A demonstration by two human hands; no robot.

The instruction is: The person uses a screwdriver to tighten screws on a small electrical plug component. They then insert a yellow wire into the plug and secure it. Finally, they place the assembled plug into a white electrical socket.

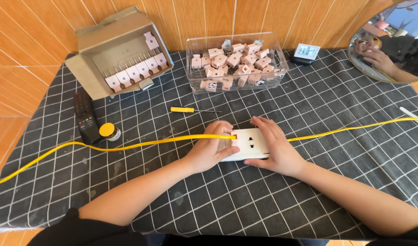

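Note:
A white socket block point(251, 143) lies at the middle of the table on the dark checked cloth point(336, 91). My left hand point(210, 148) grips its left end and presses a small pink plug with a yellow cable point(127, 146) against it. My right hand point(277, 146) clasps the block's right end, fingers over its top edge. The yellow cable runs off to the left edge, and another stretch point(354, 129) leads off to the right.
A clear plastic box point(236, 61) of pink plugs stands at the back. An open cardboard box point(122, 54) with a row of plugs sits back left. A yellow-handled screwdriver point(191, 110), a black remote point(85, 117), a small yellow-lidded jar point(109, 131), a small timer point(307, 52) and a round mirror point(391, 41) lie around.

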